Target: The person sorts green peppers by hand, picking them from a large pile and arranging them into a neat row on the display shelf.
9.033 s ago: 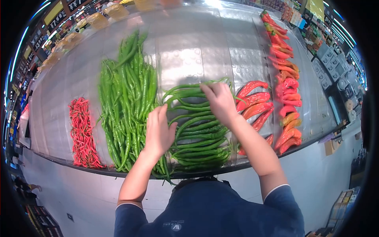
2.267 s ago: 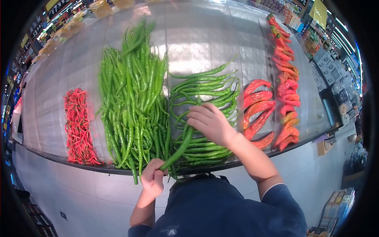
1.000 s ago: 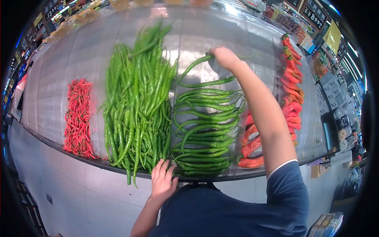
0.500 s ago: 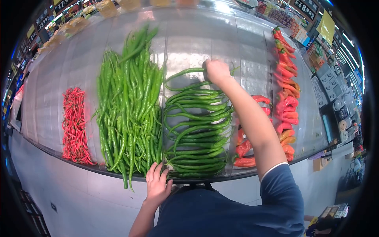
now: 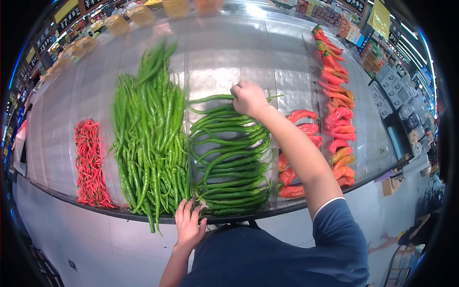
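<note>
My right hand [image 5: 249,99] is closed around a long green pepper [image 5: 210,98] at the top of a row of peppers laid crosswise. The pepper's ends stick out on both sides of the fist. Below it, dark green peppers [image 5: 234,172] lie side by side down to the table's front edge. My left hand [image 5: 189,225] rests at that edge with its fingers apart, by the lower end of the row. To its upper left is a large heap of long green peppers [image 5: 153,129], mostly lying lengthwise.
Small red chillies [image 5: 91,167] lie at the left of the metal display table [image 5: 229,57]. Larger red peppers [image 5: 342,122] form a column at the right, behind a clear divider. A partly visible person [image 5: 413,234] is at the lower right.
The view has shifted a little, so the table's contents appear further left. My right hand has come down closer to the row with the pepper still in it. My left hand stays at the edge.
</note>
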A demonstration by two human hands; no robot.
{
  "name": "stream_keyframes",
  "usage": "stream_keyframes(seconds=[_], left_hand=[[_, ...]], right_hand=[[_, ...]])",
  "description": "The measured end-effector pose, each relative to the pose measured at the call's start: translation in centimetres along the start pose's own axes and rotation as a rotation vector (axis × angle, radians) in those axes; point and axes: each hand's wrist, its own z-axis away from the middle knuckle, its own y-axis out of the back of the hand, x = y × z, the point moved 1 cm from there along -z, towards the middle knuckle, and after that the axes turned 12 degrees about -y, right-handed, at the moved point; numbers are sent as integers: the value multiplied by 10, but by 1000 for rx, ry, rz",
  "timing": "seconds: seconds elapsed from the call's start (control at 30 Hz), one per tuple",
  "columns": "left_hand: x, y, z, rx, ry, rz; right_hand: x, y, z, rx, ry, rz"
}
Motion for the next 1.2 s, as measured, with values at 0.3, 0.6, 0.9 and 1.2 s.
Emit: stream_keyframes(seconds=[0.3,0.6,0.9,1.2], left_hand=[[1,-1,-1,-12,-10,-33],[2,-2,0,-7,3,-28],[0,8,-3,51,20,18],[-37,31,-37,301,158,8]], right_hand=[[-50,-37,32,47,207,-71],[-34,-33,50,223,231,-158],[-11,-13,181,353,174,-502],[-17,-27,290,299,-189,-370]])
